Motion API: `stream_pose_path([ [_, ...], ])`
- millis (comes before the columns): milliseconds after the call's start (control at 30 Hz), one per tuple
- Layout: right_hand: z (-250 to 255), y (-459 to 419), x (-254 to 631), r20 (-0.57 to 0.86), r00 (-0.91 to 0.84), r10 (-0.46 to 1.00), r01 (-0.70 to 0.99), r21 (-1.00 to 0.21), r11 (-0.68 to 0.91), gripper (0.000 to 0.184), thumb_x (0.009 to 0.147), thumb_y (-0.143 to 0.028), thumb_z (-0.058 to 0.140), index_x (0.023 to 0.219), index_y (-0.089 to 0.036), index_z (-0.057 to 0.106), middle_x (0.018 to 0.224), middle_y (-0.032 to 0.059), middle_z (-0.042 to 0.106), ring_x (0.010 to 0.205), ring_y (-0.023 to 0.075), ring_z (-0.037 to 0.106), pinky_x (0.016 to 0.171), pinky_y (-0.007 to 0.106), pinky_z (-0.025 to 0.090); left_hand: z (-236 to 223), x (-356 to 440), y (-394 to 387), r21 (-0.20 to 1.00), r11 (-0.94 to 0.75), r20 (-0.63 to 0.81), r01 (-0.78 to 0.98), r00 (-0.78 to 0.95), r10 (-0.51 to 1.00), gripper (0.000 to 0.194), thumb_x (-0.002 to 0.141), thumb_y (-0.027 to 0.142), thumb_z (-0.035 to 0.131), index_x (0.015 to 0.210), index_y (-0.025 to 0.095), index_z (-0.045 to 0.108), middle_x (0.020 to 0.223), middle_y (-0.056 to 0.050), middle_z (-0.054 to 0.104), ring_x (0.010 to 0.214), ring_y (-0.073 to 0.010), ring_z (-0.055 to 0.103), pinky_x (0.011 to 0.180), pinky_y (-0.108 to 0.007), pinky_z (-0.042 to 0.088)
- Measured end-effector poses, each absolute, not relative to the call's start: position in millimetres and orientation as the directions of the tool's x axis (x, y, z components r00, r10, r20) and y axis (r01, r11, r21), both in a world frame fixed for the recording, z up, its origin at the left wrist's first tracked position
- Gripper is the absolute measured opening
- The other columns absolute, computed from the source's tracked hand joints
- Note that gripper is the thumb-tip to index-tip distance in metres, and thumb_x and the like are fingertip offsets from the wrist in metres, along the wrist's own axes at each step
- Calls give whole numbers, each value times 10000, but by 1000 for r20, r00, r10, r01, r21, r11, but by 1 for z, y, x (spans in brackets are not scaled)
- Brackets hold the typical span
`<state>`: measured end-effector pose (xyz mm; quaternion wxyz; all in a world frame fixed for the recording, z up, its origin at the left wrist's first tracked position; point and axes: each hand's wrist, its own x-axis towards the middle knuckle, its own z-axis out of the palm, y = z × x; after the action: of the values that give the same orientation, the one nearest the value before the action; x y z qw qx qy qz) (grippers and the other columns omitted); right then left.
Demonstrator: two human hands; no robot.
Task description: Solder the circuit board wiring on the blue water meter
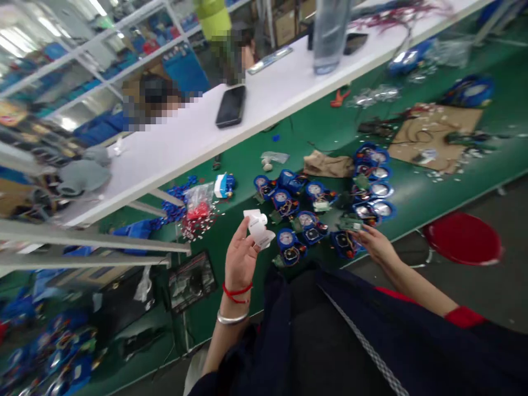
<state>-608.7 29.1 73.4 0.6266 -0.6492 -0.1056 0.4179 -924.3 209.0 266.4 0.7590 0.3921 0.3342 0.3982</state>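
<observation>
My left hand (241, 256) is closed on a curled strip of white labels (260, 230) with small dark print, raised above the bench. At the right, my right hand (373, 242) pinches the edge of a small green circuit board (350, 224). Just below that board lies a blue round meter (343, 243) with its wires showing; whether they are joined is hard to see. Several more blue meters with dials stand between my hands, among them one (290, 240) near the labels. A further row of meters (377, 190) sits beyond my right hand.
A white shelf (177, 146) crosses above the green bench (330, 132), bearing a black phone (231, 106) and a clear bottle (329, 38). Red parts in a bag (198, 203) lie left. Cardboard (437, 135) with scraps and tools lies right, beyond a red stool (464, 237). People sit behind the shelf.
</observation>
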Motion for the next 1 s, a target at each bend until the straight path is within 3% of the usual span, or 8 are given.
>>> stream_pose_path([
  [300, 48, 1, -586, -447, 589, 673, -579, -815, -34, 408, 715, -322, 678, 1091, -210, 566, 1079, 58, 673, 997, 210, 630, 919, 359, 475, 255, -858, 184, 897, 420, -293, -142, 522, 801, 469, 770, 312, 651, 1230, 296, 561, 1390, -39, 467, 1206, -276, 503, 940, -424, 497],
  [500, 46, -1, -583, -455, 544, 705, -644, -765, 2, 376, 736, -300, 683, 1074, -208, 548, 1119, 78, 656, 1023, 217, 624, 954, 381, 453, 253, -834, 177, 869, 477, -341, -131, 542, 768, 448, 808, 246, 609, 1251, 246, 547, 1380, -68, 477, 1144, -223, 551, 903, -323, 512],
  [667, 44, 0, -581, -458, 555, 694, -656, -755, 27, 453, 707, -287, 714, 1099, -220, 498, 1048, 69, 677, 980, 220, 645, 916, 392, 479, 254, -820, 176, 832, 527, -353, -172, 568, 743, 453, 820, 200, 601, 1267, 190, 530, 1378, -116, 472, 1136, -224, 552, 891, -317, 510],
  [833, 42, 0, -578, -430, 548, 718, -652, -757, 44, 745, 706, -247, 713, 1337, -321, 324, 1050, 32, 674, 973, 215, 650, 874, 392, 499, 254, -816, 176, 830, 531, -355, -170, 572, 739, 446, 805, 202, 619, 1246, 189, 555, 1390, -113, 459, 1079, -220, 585, 862, -310, 519],
  [1000, 41, 0, -575, -392, 529, 753, -609, -793, 15, 628, 733, -254, 680, 1303, -304, 419, 1071, 38, 667, 1014, 215, 630, 827, 330, 512, 254, -816, 175, 820, 549, -371, -162, 580, 725, 438, 837, 205, 578, 1271, 177, 531, 1330, -125, 521, 1058, -220, 597, 866, -331, 520],
])
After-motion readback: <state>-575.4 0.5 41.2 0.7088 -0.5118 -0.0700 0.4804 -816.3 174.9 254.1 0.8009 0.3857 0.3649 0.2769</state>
